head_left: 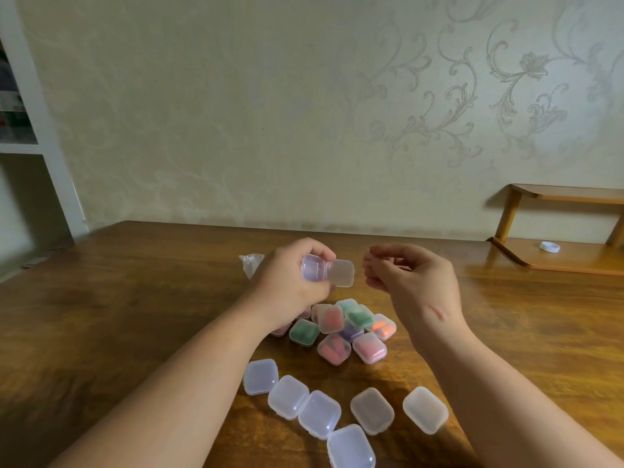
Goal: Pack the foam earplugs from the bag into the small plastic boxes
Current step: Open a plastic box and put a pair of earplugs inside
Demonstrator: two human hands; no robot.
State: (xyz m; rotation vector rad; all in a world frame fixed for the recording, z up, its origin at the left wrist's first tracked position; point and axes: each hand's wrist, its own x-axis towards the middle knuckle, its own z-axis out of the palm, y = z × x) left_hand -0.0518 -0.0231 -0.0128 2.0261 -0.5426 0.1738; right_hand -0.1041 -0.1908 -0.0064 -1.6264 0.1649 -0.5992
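Above the wooden table (135, 298), your left hand (287, 285) grips an open small box (314, 268), lid hanging right. Your right hand (412, 282), just right of it, is loosely curled, holding nothing. The bag (250, 263) lies behind your left hand.

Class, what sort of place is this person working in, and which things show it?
Probably a room in a home: cream wallpaper with a scrolling floral pattern, a polished brown wooden table, and a small light wooden shelf unit standing against the wall.
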